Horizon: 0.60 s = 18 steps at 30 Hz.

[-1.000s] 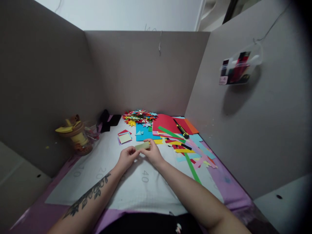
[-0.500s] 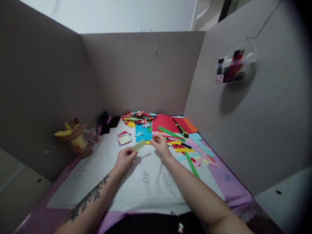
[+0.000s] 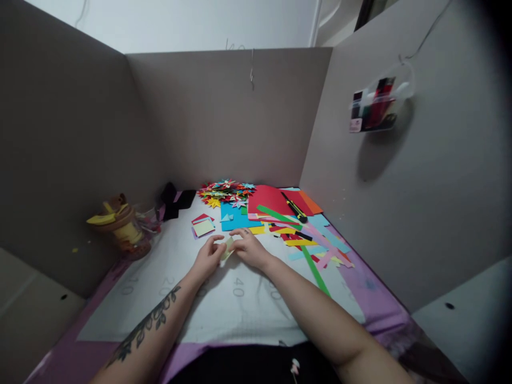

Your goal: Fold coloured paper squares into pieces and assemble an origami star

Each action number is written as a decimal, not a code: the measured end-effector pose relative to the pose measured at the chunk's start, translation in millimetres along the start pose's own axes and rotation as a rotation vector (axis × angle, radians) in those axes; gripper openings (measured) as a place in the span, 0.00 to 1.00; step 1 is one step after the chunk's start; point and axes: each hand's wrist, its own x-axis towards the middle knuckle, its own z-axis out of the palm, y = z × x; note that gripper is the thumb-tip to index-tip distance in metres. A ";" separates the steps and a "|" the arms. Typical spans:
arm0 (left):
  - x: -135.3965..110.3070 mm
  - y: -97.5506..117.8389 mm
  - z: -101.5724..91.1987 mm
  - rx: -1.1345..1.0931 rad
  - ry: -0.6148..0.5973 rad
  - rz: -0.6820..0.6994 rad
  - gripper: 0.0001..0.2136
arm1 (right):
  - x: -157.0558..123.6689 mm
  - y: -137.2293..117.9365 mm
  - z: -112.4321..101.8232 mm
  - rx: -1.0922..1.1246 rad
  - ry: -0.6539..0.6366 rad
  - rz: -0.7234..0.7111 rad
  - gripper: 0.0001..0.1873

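Between my two hands, above the white mat [image 3: 200,314], is a small pale yellow-green piece of paper [image 3: 228,249]. My left hand [image 3: 208,256] pinches its left side between thumb and fingers. On the other side, my right hand [image 3: 248,248] has its thumb and fingers closed at the paper's right edge, partly covering it. Just beyond my left hand lies a small stack of square papers [image 3: 204,228], pale yellow on top with red and blue showing beneath. A blue sheet [image 3: 235,217] with small light-blue folded pieces lies behind my hands.
Folded paper stars [image 3: 226,192] are heaped at the back. A red sheet [image 3: 268,200] bears a yellow-black utility knife [image 3: 294,208]. Colored paper strips [image 3: 320,248] are strewn at right. A pot-like container [image 3: 126,232] stands left; a clear package [image 3: 374,106] hangs on the right wall.
My right hand has moved left and down to meet the paper, which was held by my left hand alone. The paper now stands more upright between both hands.
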 end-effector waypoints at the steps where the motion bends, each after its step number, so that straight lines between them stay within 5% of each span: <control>1: 0.8 -1.7 0.5 0.008 0.021 0.002 0.21 | -0.2 -0.8 -1.0 -0.048 -0.013 -0.036 0.12; 8: 2.9 -11.6 -0.9 0.063 0.210 -0.001 0.17 | 1.6 -15.0 3.5 -0.244 -0.063 -0.231 0.07; 12: 1.7 -9.0 -3.1 0.163 0.272 0.036 0.16 | 2.2 -6.0 0.4 -0.170 0.142 -0.049 0.09; 14: 5.2 -0.9 2.4 0.282 0.216 0.153 0.12 | 2.1 4.4 -6.3 -0.097 0.311 0.096 0.09; 18: 25.0 22.4 41.3 0.482 -0.126 0.326 0.10 | 1.7 24.0 -21.9 0.040 0.590 0.335 0.06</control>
